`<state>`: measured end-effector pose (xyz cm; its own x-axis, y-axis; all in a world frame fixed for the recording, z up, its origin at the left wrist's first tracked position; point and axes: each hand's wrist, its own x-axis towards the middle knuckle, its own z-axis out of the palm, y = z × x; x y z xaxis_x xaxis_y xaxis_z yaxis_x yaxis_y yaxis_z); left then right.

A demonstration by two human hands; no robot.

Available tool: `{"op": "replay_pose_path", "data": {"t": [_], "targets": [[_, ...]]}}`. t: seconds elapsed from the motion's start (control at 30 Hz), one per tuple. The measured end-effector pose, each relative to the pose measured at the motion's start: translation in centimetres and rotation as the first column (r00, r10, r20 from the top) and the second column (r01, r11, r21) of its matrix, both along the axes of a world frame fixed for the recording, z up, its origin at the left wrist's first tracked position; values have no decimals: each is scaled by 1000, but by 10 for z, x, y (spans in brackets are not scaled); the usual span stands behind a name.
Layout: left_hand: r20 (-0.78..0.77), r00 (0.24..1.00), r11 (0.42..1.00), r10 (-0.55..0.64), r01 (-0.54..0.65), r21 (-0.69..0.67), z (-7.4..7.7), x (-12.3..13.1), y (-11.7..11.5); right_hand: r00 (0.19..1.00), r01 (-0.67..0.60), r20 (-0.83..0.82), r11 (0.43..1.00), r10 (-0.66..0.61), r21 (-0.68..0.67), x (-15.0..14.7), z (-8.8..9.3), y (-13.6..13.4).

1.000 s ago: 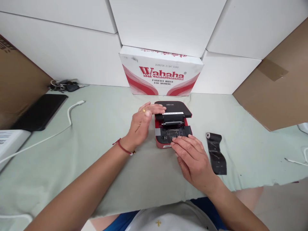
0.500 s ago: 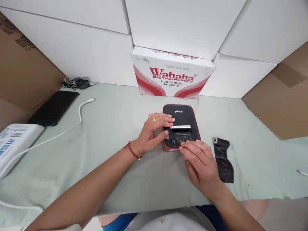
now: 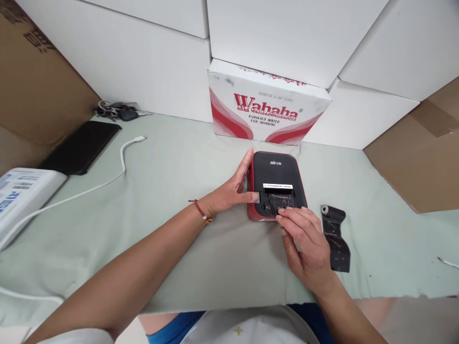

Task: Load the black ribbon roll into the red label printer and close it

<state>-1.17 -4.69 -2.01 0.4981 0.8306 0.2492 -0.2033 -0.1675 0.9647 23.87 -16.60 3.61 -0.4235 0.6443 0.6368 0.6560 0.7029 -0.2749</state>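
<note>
A small red and black label printer [image 3: 276,174] lies on the pale green cloth [image 3: 179,229], its lid down. My left hand [image 3: 233,188] rests against the printer's left side, fingers stretched along it and thumb at the front left corner. My right hand [image 3: 304,241] is at the printer's front edge, fingertips pressed on a dark strip of label tape [image 3: 278,203] that comes out of the slot. A second roll of dark tape [image 3: 335,234], partly unrolled, lies just right of my right hand.
A white "Wahaha" carton [image 3: 267,107] stands behind the printer among plain white boxes. At the left lie a black phone [image 3: 81,148], keys [image 3: 116,111], a white cable [image 3: 107,179] and a white device [image 3: 21,198]. Brown cardboard [image 3: 419,157] leans at the right.
The printer's lid, open one second ago, is now down. My left hand slid from the lid's top to the printer's left side. My right hand stayed on the tape at the front.
</note>
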Motion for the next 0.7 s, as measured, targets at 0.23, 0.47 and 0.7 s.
{"op": "replay_pose_path", "data": {"t": [0.23,0.47,0.7], "targets": [[-23,999,999,46,-46,-28,-3,1,1,999,-45,11,999,45,-11,2,8,4],[-8,966,965,257,-257,-44,-13,9,0,996,-2,-86,958,-24,-288,15,54,55],[-236,600,644,764,-729,231,0,9,2,689,398,722,795,72,-458,-33,79,140]]}}
